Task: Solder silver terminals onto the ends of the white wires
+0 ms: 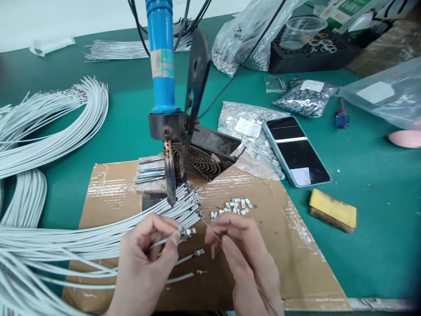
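My left hand point(148, 259) pinches a white cable point(159, 242) close to its end, where a small metal terminal point(190, 231) shows past the fingertips. Between the thumb and fingers of my right hand point(245, 254) runs a thin solder wire point(212, 230), its free end pointing up and left. Just above my left hand, the tip of a blue-handled soldering iron point(169, 175) points down from its clamp. A bundle of white cables point(131, 224) passes beneath the tip, cut ends to the right. Loose small metal terminals point(235, 205) lie beyond my right hand.
A cardboard sheet point(263, 263) covers the green table point(371, 254). Behind the iron stands a small black fan point(204, 158). To the right lie a phone point(297, 151), a yellow sponge point(333, 210) and a plastic bag of terminals point(246, 127). Coiled white cables point(88, 118) lie left.
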{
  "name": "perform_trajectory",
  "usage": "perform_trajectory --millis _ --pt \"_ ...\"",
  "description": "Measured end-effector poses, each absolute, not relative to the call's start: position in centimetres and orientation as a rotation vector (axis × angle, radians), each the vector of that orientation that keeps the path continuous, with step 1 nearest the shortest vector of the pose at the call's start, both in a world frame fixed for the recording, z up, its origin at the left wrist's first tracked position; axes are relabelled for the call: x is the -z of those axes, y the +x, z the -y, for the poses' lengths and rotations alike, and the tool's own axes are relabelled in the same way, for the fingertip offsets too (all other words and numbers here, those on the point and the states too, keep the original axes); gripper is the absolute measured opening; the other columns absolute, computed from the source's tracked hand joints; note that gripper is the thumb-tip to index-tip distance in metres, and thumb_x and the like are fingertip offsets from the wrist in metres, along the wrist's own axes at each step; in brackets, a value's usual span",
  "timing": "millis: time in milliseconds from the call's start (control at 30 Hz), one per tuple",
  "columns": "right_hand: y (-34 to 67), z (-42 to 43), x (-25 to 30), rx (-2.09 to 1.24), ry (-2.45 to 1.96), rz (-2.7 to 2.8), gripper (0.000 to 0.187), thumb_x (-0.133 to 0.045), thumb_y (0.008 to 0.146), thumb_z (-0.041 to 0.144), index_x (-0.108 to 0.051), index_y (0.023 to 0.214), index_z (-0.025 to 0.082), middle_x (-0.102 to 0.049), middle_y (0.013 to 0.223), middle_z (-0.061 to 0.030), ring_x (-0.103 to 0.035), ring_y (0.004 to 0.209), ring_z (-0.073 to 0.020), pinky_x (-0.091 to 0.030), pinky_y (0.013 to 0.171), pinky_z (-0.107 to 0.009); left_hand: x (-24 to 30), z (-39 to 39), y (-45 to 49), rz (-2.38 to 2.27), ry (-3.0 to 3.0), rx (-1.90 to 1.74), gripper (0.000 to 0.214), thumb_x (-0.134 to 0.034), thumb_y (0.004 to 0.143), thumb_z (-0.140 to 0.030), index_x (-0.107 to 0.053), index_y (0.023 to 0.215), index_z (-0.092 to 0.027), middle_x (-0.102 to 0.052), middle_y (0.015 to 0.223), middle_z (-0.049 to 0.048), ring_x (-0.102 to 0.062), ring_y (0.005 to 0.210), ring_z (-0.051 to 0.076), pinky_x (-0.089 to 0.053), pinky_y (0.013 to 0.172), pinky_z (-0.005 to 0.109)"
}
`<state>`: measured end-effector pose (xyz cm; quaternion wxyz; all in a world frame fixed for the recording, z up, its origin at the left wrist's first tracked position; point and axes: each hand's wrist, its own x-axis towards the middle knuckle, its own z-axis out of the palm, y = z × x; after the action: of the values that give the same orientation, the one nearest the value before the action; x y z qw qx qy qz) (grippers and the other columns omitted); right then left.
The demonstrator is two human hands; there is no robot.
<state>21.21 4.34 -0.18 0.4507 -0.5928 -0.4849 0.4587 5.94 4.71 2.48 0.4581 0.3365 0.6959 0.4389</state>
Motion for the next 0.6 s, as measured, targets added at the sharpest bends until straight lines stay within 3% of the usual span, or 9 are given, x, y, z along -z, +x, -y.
perform_trajectory --millis 100,333,600 --pt "21.2 -5.0 -0.1 -1.095 -1.416 1.329 0.030 -0.049 0.105 0.025 -0.050 0.075 0.024 -0.049 0.072 0.0021 -0.047 0.063 -0.0147 -0.040 0.057 -0.024 -1.9 -5.0 5.0 -1.680 0.911 -1.053 0.014 -0.077 0.080 -0.021 -0.070 0.067 -0.020 -0.075 0.082 0.0046 -0.058 0.064 0.014 -0.034 0.047 0.019" --pt "20.3 -5.9 -0.8 -1.067 -1.299 1.355 0.022 -0.059 0.099 0.014 -0.060 0.079 0.024 -0.076 0.116 -0.0084 -0.074 0.104 -0.0222 -0.056 0.086 -0.028 -1.6 -5.5 4.1 -1.643 0.931 -1.088 0.016 -0.075 0.086 -0.018 -0.071 0.071 -0.020 -0.074 0.085 0.0021 -0.063 0.066 0.012 -0.045 0.055 0.016" --pt "19.7 -6.4 -1.0 -1.190 -1.310 1.237 0.023 -0.066 0.093 0.012 -0.060 0.074 0.024 -0.083 0.116 -0.0083 -0.082 0.099 -0.0219 -0.064 0.078 -0.022 -2.1 -6.7 4.5 -1.595 0.858 -1.205 0.016 -0.078 0.083 -0.011 -0.072 0.071 -0.020 -0.073 0.078 -0.0028 -0.070 0.065 0.007 -0.050 0.059 0.009"
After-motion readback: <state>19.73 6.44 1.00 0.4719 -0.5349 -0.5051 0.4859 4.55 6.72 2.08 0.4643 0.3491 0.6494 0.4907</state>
